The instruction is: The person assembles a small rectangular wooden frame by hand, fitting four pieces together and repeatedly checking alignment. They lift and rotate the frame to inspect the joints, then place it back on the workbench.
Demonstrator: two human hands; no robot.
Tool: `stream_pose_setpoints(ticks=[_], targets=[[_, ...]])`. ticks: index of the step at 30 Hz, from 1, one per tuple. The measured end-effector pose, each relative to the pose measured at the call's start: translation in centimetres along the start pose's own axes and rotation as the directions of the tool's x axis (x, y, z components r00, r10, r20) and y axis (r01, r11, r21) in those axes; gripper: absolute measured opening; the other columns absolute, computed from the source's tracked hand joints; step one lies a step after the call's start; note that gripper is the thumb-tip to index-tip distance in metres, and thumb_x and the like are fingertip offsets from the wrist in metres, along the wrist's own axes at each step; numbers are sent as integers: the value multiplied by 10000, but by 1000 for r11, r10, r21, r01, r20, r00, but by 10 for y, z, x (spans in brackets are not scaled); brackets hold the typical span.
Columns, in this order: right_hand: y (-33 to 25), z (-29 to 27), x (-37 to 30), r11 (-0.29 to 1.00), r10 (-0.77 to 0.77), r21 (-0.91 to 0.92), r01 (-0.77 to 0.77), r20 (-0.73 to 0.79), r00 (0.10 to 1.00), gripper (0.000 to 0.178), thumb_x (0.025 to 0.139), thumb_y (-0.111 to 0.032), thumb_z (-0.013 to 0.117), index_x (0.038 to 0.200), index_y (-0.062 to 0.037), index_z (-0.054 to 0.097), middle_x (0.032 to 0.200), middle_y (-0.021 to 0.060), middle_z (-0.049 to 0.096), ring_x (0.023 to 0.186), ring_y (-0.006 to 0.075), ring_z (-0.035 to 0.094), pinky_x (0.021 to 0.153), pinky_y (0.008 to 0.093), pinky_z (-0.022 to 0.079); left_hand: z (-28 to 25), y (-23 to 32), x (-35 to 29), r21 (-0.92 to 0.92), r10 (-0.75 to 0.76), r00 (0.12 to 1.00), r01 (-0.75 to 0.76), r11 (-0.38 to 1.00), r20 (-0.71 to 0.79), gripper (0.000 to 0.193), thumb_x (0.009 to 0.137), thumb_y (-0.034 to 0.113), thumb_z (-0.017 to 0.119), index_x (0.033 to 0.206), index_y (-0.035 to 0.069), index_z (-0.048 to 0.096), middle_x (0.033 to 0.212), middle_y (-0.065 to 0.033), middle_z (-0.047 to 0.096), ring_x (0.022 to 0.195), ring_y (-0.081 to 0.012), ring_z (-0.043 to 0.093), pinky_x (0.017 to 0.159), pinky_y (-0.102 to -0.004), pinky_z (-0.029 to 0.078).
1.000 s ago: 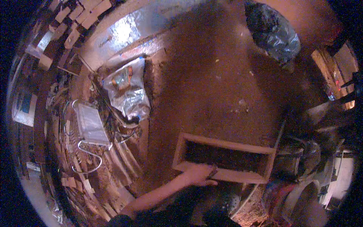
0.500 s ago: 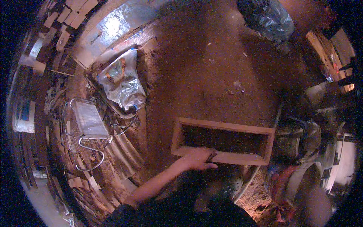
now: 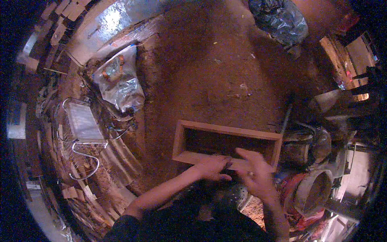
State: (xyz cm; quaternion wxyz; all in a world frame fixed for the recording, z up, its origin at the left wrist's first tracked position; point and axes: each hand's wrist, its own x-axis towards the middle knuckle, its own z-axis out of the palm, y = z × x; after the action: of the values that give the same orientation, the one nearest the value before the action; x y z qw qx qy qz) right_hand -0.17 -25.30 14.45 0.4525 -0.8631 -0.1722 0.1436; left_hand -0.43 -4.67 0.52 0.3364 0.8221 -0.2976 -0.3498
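A rectangular wooden frame (image 3: 229, 130) with an open top and a dark inside lies in front of me. My left hand (image 3: 211, 167) is over its near board, fingers curled, with a small dark thing at the fingertips that I cannot make out. Close beside it, my right hand (image 3: 256, 173) hovers at the near right part of the frame, its fingers stretched out and thumb apart, with nothing visible in it. A ring shows on one of its fingers. Whether either hand touches the board is unclear.
Packed earth floor (image 3: 201, 80) stretches ahead. On the left are a clear plastic bag (image 3: 123, 84), a metal-framed rack (image 3: 84, 121) and a corrugated sheet (image 3: 121, 159). A dark plastic bundle (image 3: 278, 22) lies far right. Buckets, one grey-rimmed (image 3: 314, 191), crowd the right.
My right hand has come in from the lower right to beside the left hand. My left hand has shifted slightly right along the near board. The whole view has shifted a little.
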Motion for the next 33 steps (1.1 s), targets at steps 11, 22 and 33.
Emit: stream_pose_setpoints(ticks=[11, 22, 33], targets=[[25, 72, 15, 986, 128, -143, -87, 316, 940, 698, 996, -473, 493, 1440, 61, 417, 1449, 306, 472, 1270, 488, 506, 1103, 533, 389, -49, -8, -53, -265, -44, 997, 27, 964, -56, 521, 906, 371, 716, 1280, 21, 617, 1338, -206, 600, 1259, -392, 559, 1094, -433, 435], [58, 112, 21, 943, -27, -315, 105, 241, 970, 539, 930, -518, 614, 1193, -47, 629, 1222, 195, 632, 1162, 412, 546, 985, 496, 452, -59, -79, -67, -293, -379, 359, 273, 916, -853, 485, 900, 294, 736, 1301, 51, 610, 1298, -180, 611, 1249, -319, 552, 1087, -435, 416], [71, 128, 28, 913, -101, -351, 210, 305, 947, 488, 888, -389, 692, 1237, -60, 607, 1205, 150, 647, 1057, 362, 621, 951, 510, 473, -90, -36, -84, -457, -442, 208, -25, 889, -872, 612, 923, 427, 674, 1382, 51, 521, 1371, -192, 530, 1282, -358, 486, 1104, -447, 358]])
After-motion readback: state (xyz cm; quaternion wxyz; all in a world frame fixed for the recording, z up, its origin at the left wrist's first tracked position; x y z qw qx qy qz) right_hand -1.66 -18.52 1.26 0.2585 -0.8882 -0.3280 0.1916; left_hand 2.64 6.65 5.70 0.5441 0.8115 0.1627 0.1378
